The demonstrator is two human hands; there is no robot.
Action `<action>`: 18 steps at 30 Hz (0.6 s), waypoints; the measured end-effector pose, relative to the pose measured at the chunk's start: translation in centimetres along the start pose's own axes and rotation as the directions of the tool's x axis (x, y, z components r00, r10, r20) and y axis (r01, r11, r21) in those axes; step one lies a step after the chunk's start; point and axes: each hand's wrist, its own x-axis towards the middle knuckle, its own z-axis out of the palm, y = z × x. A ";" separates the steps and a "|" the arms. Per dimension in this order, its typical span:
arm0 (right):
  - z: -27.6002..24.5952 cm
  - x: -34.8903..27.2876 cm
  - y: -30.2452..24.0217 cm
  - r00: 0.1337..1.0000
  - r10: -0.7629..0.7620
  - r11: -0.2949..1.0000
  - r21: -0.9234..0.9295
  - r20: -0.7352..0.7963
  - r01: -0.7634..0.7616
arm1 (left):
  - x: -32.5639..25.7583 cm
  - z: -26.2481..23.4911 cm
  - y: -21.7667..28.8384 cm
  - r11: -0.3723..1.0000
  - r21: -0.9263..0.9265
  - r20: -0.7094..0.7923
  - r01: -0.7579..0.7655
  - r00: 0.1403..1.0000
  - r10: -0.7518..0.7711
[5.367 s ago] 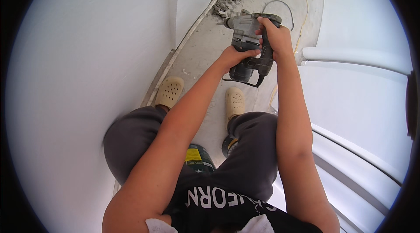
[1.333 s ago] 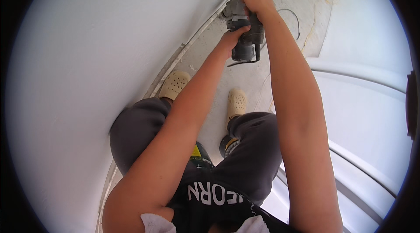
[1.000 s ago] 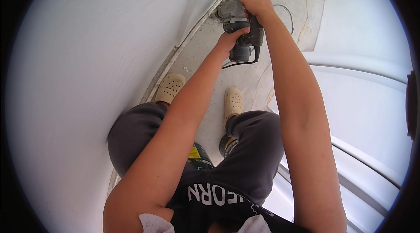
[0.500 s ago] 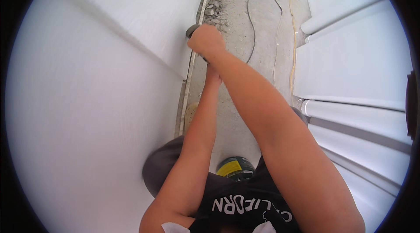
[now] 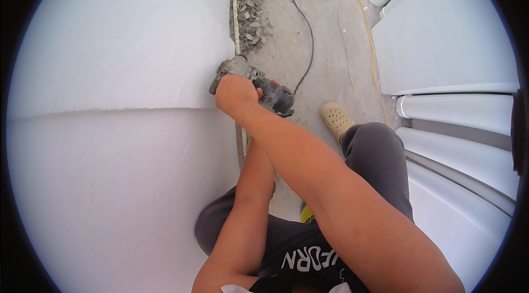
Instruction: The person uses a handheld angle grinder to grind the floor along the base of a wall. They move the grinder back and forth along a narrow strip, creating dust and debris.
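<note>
A dusty grey-and-black corded power tool (image 5: 275,96) is at the foot of the white wall on the left; its exact kind is hard to make out. My right hand (image 5: 237,93) is closed around it near its front end, which is close to the wall. My left forearm (image 5: 253,174) passes under my right forearm, so my left hand and its fingers are hidden. From the tool's rear a black cord (image 5: 311,34) loops across the concrete floor.
Broken rubble (image 5: 250,20) lies along the wall's base beside a pale strip (image 5: 236,12). A yellow cord (image 5: 368,28) runs along the floor. White panels and rounded columns (image 5: 452,111) stand at right. My beige clog (image 5: 336,119) is on the floor; a yellow-marked container (image 5: 306,215) shows near my lap.
My view has shifted. The tool, mostly hidden before, now shows beyond my right hand, which appears lower and further left. My right knee and a clog have come into sight; the container is mostly covered.
</note>
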 end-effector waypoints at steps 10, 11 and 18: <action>0.9 0.9 0.4 0.999 -0.005 0.999 0.052 -0.037 0.007 | -1.0 -1.2 -0.8 1.000 -0.023 -0.001 0.002 1.000 -0.002; 0.9 0.9 0.4 0.998 -0.007 0.999 0.040 -0.056 0.010 | -0.8 -1.2 -0.7 1.000 -0.018 0.002 0.001 1.000 -0.001; 1.1 0.8 0.2 0.998 0.012 0.999 0.040 -0.061 -0.009 | 0.0 -0.6 -0.4 1.000 -0.028 -0.007 0.014 1.000 -0.014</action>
